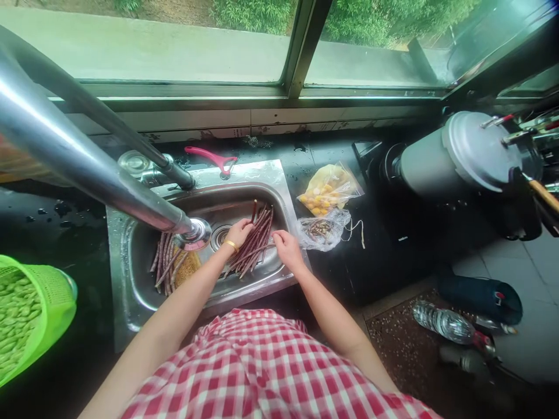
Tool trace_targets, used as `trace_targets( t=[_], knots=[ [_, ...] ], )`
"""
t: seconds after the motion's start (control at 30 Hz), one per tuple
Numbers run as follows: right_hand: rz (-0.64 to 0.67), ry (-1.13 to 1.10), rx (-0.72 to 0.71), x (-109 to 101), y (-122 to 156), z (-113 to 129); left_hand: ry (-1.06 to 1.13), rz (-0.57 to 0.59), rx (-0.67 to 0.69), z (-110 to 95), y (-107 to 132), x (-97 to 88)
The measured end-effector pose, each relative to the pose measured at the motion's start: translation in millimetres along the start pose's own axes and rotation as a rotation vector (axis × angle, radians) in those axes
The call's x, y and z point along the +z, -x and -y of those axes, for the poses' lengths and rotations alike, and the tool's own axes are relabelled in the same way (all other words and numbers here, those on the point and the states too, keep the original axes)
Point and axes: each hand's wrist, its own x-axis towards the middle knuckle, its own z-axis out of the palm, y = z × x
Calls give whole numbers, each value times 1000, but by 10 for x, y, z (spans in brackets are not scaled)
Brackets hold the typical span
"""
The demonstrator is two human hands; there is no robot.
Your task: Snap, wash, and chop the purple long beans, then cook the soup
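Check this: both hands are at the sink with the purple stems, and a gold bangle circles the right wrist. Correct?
Wrong wrist: the head view shows the gold bangle on the left one. The left hand and right hand are at the sink with the purple stems.

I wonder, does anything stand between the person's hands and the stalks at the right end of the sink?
Nothing visible does: the left hand is on the stalks, and the right hand seems to pinch the end of one. The tap hangs over the sink, left of both hands.
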Motion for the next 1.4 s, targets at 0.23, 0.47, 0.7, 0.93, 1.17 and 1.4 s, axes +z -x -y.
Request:
trace_targets(
  t=[0.23, 0.47, 0.7, 0.93, 1.17, 1.4],
  knots=[
    [264, -405, 247, -370, 182, 235, -546, -31, 707, -504, 731, -414],
    [491, -105, 45, -435, 483, 243, -804, -50, 813, -733, 1141, -573],
    [294, -137, -55, -135, 619, 235, -655, 2, 839, -792, 1376, -253],
    [64, -535, 14, 124, 619, 356, -80, -199, 532, -773, 1393, -79],
    [168, -971, 245, 232, 544, 443, 918, -340, 36, -1017, 1235, -314],
    [383, -707, 299, 145, 480, 108, 1345, -426, -203, -1090, 1045, -955]
  ],
)
